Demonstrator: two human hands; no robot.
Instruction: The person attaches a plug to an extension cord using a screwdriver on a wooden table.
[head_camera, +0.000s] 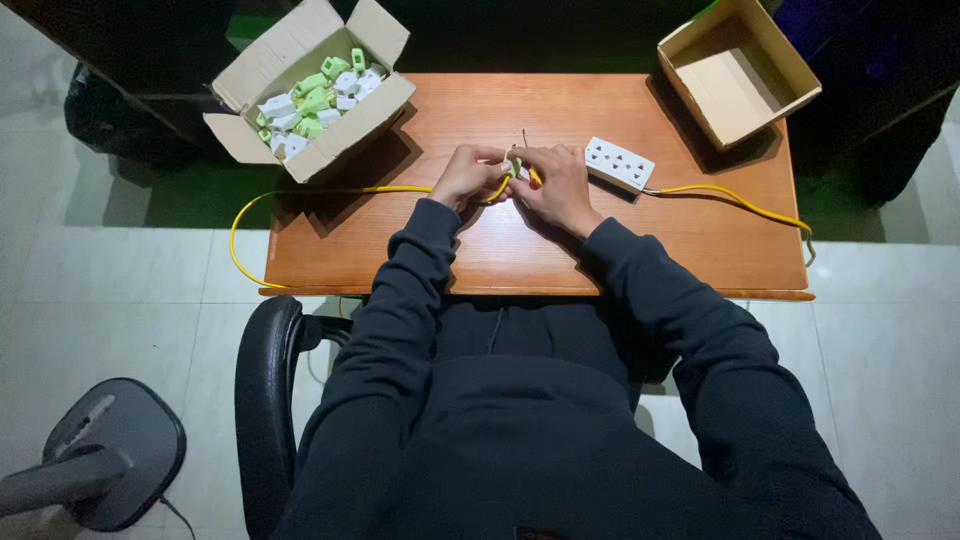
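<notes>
Yellow cable (330, 192) runs from the floor on the left across the wooden table (700, 240) to the middle, where both hands meet. The left hand (468, 176) and the right hand (560, 185) are clenched around a small white plug piece (513, 166), with a thin screwdriver (525, 140) sticking up between them; which hand grips the tool I cannot tell. Just beside the right hand lies a white power strip (620, 164), its own yellow lead (740, 203) trailing off the table's right edge. At the far left corner an open cardboard box (345, 125) holds green and white plug parts (315, 100); at the far right stands a second open box (740, 70). Fingers hide most of the plug piece, and the screwdriver's handle is covered. A black chair arm (265, 400) and a grey fan base (115, 450) sit below left.
</notes>
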